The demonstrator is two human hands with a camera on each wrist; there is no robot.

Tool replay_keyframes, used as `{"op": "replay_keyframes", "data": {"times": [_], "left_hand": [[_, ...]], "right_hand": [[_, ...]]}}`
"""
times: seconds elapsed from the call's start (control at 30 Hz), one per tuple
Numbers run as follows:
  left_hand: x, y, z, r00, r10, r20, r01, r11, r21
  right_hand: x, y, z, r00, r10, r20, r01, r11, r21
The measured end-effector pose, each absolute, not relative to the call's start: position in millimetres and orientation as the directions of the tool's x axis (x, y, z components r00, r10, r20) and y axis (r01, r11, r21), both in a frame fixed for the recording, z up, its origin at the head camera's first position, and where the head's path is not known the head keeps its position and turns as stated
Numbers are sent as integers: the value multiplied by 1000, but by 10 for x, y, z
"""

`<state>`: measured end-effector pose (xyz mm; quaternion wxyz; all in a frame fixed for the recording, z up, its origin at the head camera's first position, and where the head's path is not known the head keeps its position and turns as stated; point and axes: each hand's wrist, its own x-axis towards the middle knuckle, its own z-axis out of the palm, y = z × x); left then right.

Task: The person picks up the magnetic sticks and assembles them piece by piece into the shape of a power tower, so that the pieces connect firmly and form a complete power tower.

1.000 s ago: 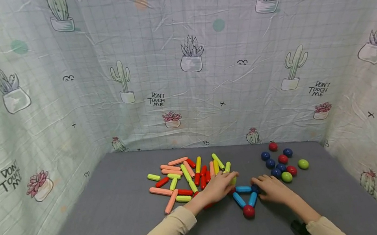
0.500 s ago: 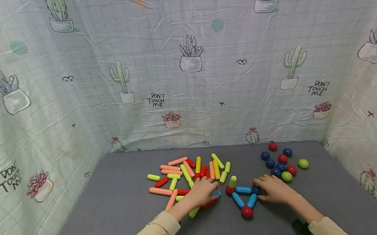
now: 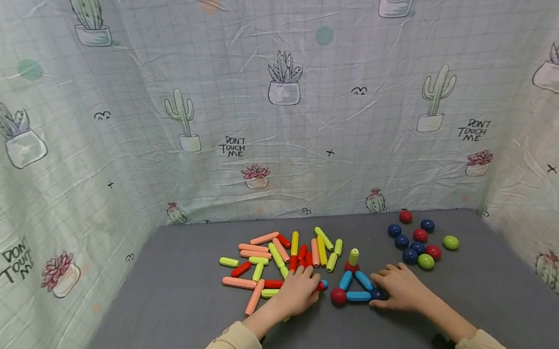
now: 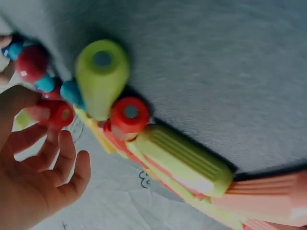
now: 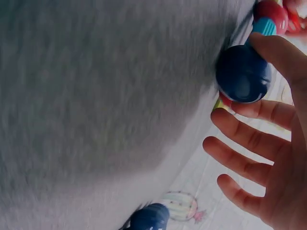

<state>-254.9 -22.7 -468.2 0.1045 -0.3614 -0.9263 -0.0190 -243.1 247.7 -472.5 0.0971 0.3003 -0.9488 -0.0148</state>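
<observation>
A triangle of three blue rods point(image 3: 359, 296) joins a near red ball point(image 3: 338, 296), a far red ball point(image 3: 352, 268) and a dark blue ball point(image 5: 242, 74). From the far red ball a short yellow-green rod point(image 3: 354, 256) stands up. My right hand point(image 3: 400, 289) holds the dark blue ball between thumb and index finger, other fingers spread. My left hand point(image 3: 299, 293), at the near right side of the rod pile, pinches a short red rod point(image 4: 60, 114) between thumb and fingers. Another blue rod point(image 4: 72, 93) shows just past it.
Left of the triangle lies a pile of loose rods, among them salmon rods point(image 3: 238, 283), yellow rods point(image 3: 322, 245) and yellow-green rods point(image 3: 230, 262). Behind my right hand sit several loose balls, including blue point(image 3: 395, 230) and green point(image 3: 450, 243). Patterned cloth point(image 3: 264, 141) encloses the grey tabletop point(image 3: 173, 330).
My left hand has let go of the upright yellow-green rod, moved left to the pile and taken a red rod. The triangle has turned clockwise, my right hand staying at its blue ball.
</observation>
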Motion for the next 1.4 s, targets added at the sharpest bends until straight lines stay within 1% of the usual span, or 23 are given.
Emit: {"op": "replay_keyframes", "data": {"times": [0.1, 0.2, 0.27, 0.3, 0.33, 0.4, 0.57, 0.67, 0.8, 0.97, 1.03, 1.07, 1.13, 1.23, 1.33, 1.4], "left_hand": [[-2569, -189, -4632, -737, 628, 250, 673, 715, 187], [-2579, -129, -4614, -735, 611, 292, 672, 605, 427], [-2571, -81, -4613, -725, 612, 316, 670, 519, 531], [-2564, -58, -4621, -718, 617, 324, 671, 488, 559], [-2556, -38, -4633, -712, 621, 329, 673, 468, 573], [-2536, -6, -4673, -699, 631, 337, 688, 466, 556], [-2491, 26, -4756, -718, 616, 326, 685, 540, 488], [-2480, 30, -4760, -736, 602, 309, 668, 571, 477], [-2491, 20, -4786, -752, 602, 268, 653, 625, 429], [-2563, 8, -4834, -760, 593, 264, 648, 663, 374], [-2622, 23, -4835, -764, 587, 269, 645, 669, 369], [-2656, 32, -4833, -764, 585, 272, 644, 665, 379], [-2718, 48, -4820, -774, 576, 263, 628, 646, 434], [-2786, 37, -4803, -782, 570, 253, 601, 579, 552], [-2808, -43, -4768, -784, 567, 252, 569, 495, 656], [-2821, -125, -4739, -783, 573, 243, 547, 446, 708]], "right_hand": [[-2413, 2435, -4710, -813, -565, 142, -565, 824, 45], [-2401, 2437, -4681, -821, -555, 130, -558, 829, 16], [-2392, 2455, -4659, -824, -552, 128, -556, 831, 5], [-2390, 2468, -4651, -824, -552, 125, -556, 831, 0], [-2387, 2482, -4645, -824, -554, 122, -558, 830, -5], [-2382, 2507, -4635, -820, -561, 114, -566, 824, -21], [-2372, 2547, -4618, -803, -586, 106, -595, 800, -77], [-2362, 2548, -4616, -774, -621, 122, -632, 768, -102], [-2350, 2536, -4624, -719, -680, 147, -694, 714, -95], [-2310, 2491, -4641, -696, -705, 137, -718, 686, -117], [-2282, 2453, -4651, -675, -720, 161, -737, 665, -118], [-2268, 2430, -4656, -665, -724, 184, -746, 656, -112], [-2248, 2384, -4655, -648, -721, 247, -756, 649, -89], [-2271, 2359, -4634, -629, -661, 409, -743, 666, -66], [-2358, 2417, -4613, -661, -507, 553, -680, 717, -154], [-2435, 2487, -4622, -710, -393, 585, -630, 725, -277]]}}
